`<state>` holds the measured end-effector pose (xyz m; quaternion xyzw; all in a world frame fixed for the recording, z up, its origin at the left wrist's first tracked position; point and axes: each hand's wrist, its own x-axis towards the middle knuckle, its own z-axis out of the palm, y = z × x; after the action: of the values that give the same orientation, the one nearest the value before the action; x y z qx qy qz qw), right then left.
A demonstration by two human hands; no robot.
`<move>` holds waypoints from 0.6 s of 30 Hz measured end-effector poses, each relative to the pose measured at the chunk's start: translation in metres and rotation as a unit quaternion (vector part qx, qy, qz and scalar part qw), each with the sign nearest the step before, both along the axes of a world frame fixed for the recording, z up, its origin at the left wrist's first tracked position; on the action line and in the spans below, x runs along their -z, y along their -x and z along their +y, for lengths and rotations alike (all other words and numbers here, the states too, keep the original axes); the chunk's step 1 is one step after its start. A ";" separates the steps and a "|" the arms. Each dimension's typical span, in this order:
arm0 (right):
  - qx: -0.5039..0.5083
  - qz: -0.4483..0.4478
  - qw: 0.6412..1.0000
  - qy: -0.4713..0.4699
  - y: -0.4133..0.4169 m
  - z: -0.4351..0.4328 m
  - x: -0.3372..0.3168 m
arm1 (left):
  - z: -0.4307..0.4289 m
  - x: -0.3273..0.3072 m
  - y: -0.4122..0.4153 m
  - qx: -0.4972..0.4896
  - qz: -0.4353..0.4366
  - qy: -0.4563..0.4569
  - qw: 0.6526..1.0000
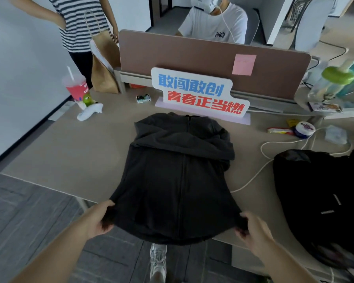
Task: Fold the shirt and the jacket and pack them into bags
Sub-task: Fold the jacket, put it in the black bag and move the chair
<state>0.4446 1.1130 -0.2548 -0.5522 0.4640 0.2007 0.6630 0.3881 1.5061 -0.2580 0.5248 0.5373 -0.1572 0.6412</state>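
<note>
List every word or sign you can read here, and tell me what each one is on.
"敢闯敢创": blue, top row of the desk sign.
"青春正当燃": red, bottom row of the same sign.
"juicy" or similar, blurred, so not certain: chest of the white T-shirt.
Too blurred to read: the lettering on the pink cup and the print on the jar lid.
No legible writing: the sticky note.

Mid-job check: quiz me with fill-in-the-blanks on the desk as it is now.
1. The left hand and right hand both grip the dark ___.
2. The sticky note on the divider is ___.
3. The black bag lies to that garment's ___.
Missing: jacket; pink; right.
</note>
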 end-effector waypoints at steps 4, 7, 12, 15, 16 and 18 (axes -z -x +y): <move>0.083 -0.078 0.989 -0.099 -0.054 0.013 -0.035 | 0.005 -0.034 -0.049 -0.094 -0.131 0.027 0.987; 0.107 -0.139 0.978 -0.112 -0.094 0.017 -0.047 | 0.005 -0.053 -0.081 -0.135 -0.263 0.052 0.954; -0.017 -0.083 0.995 0.058 -0.104 0.014 -0.010 | -0.014 -0.025 -0.093 0.007 -0.170 -0.097 0.981; -0.072 -0.041 0.989 0.123 -0.092 0.014 0.011 | -0.018 0.003 -0.093 0.035 -0.106 -0.123 0.986; -0.092 -0.026 0.986 0.134 -0.088 0.015 0.016 | -0.017 0.012 -0.093 0.047 -0.088 -0.138 0.985; -0.127 -0.007 0.982 0.137 -0.084 0.016 0.024 | -0.013 0.025 -0.096 0.074 -0.066 -0.184 0.978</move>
<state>0.5282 1.1289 -0.2789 -0.6939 0.4083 0.2138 0.5532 0.4841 1.4934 -0.2830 0.6810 0.4736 -0.0679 0.5544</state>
